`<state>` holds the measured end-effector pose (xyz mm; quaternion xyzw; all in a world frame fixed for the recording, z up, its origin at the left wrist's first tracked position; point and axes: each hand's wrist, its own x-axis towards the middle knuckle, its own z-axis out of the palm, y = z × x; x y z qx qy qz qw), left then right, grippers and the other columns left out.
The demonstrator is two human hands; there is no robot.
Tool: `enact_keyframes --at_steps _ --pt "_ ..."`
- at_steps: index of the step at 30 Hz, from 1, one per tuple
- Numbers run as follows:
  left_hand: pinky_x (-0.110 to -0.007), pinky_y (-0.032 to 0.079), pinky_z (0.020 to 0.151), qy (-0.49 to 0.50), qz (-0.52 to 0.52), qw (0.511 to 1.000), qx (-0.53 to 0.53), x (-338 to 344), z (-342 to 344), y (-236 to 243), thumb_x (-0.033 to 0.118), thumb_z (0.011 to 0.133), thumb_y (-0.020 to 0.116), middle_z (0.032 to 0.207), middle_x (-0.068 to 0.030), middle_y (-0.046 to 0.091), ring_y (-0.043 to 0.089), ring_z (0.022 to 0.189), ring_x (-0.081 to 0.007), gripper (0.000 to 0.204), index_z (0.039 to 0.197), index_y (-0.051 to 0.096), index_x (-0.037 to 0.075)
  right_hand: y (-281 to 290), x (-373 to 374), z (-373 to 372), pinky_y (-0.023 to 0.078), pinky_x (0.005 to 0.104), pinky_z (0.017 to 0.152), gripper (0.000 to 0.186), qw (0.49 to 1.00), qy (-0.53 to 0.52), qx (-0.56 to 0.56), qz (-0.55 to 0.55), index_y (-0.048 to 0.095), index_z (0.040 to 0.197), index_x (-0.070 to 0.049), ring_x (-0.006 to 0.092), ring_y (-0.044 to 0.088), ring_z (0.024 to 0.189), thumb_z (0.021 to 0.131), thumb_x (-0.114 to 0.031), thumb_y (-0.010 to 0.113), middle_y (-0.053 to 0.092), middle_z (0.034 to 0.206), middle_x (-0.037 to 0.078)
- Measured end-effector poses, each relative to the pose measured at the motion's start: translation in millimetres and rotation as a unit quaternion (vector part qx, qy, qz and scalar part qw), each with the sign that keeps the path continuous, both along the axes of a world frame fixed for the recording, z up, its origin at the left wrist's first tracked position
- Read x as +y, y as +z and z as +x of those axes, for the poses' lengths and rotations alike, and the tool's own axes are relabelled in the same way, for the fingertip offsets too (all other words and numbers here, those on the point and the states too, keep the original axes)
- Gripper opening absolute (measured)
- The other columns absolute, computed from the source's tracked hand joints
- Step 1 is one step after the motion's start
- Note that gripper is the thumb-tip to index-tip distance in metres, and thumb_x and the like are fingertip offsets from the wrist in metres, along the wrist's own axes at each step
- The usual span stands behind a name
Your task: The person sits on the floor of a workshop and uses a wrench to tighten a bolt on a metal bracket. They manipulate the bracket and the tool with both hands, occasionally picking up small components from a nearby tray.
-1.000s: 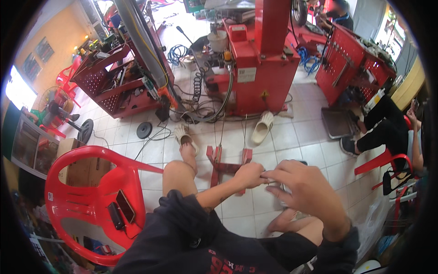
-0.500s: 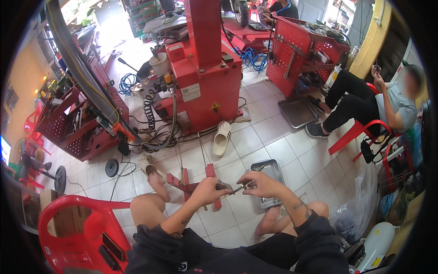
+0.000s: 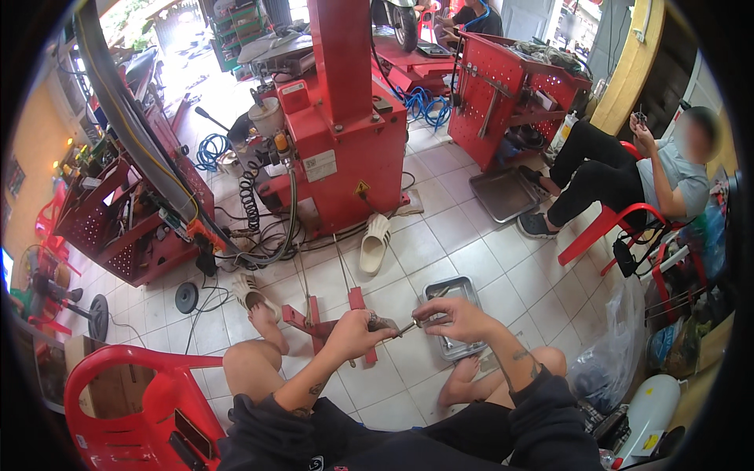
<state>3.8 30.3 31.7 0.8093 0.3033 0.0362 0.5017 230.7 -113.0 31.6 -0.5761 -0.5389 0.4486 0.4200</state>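
My left hand (image 3: 351, 337) is closed around a grey metal part (image 3: 380, 323), from which a thin dark rod (image 3: 407, 327) points toward my other hand. At the rod's far end, the thumb and fingers of my right hand (image 3: 462, 320) pinch a small metal piece (image 3: 417, 322), too small to name. Just beyond the right hand, a shallow metal tray (image 3: 468, 292) lies on the floor with small metal pieces in it. Below my left hand is a red metal frame (image 3: 317, 308), partly covered by the hand and forearm.
A large red machine (image 3: 345, 169) stands ahead, cables around its base. Two cream clogs (image 3: 373, 250) are on the tiles, one partly around my foot. At right, a person (image 3: 667, 173) sits near a second tray (image 3: 506, 196). Beside me at left is a red chair (image 3: 110, 369).
The view has shifted slightly. My right thumb and fingers have changed their hold at the rod's end. My left hand keeps its grip on the grey metal part.
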Motion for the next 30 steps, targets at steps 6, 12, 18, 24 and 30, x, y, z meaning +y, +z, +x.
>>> enact_keyframes --at_steps 6,12,18,24,30 --pt "-0.036 0.052 0.065 -0.037 0.042 0.998 0.028 -5.5 -4.7 -22.5 0.033 0.083 0.078 0.072 -0.0113 0.069 0.068 0.067 -0.0246 0.026 0.095 0.079 0.01 -14.5 9.2 -0.8 0.055 0.0321 0.091 0.027 0.986 0.0 0.003 -0.166 0.068 0.115 -0.004 0.0173 0.065 0.106 0.088 -0.005 0.069 0.065 0.115 0.008" --pt "-0.035 0.045 0.056 -0.008 -0.023 0.999 -0.024 -4.1 -2.7 -3.9 0.03 0.081 0.083 0.065 -0.0131 0.064 0.054 0.057 -0.0163 0.034 0.082 0.071 -0.002 -3.6 5.1 -1.4 0.055 0.0284 0.087 0.027 0.999 0.045 -0.019 -0.016 0.067 0.115 -0.001 0.0166 0.068 0.095 0.089 -0.009 0.07 0.069 0.108 0.011" --pt "-0.034 0.045 0.056 -0.026 0.014 0.999 0.034 -9.7 -1.2 7.1 0.027 0.082 0.082 0.065 -0.0125 0.065 0.054 0.056 -0.016 0.029 0.086 0.074 -0.001 2.1 9.6 -7.6 0.055 0.0291 0.088 0.028 0.973 0.019 -0.033 -0.229 0.068 0.115 -0.003 0.0173 0.067 0.1 0.09 -0.015 0.072 0.069 0.102 0.007" --pt "-0.034 0.046 0.056 -0.01 0.004 1.0 -0.014 -6.8 -1.3 -4.8 0.027 0.083 0.081 0.065 -0.0128 0.065 0.054 0.055 -0.0164 0.028 0.088 0.075 0.0 -10.6 3.7 -10.7 0.055 0.029 0.079 0.031 0.999 -0.007 0.013 -0.05 0.066 0.115 0.001 0.017 0.068 0.092 0.095 -0.023 0.067 0.07 0.099 0.01" --pt "-0.034 0.046 0.056 -0.02 0.022 0.999 0.037 -10.9 -0.8 14.3 0.027 0.082 0.082 0.066 -0.0136 0.066 0.053 0.056 -0.0169 0.029 0.087 0.074 -0.001 8.7 13.9 -9.7 0.055 0.029 0.081 0.034 0.969 0.052 -0.037 -0.241 0.065 0.119 0.0 0.0164 0.067 0.095 0.093 -0.02 0.07 0.07 0.103 0.011"
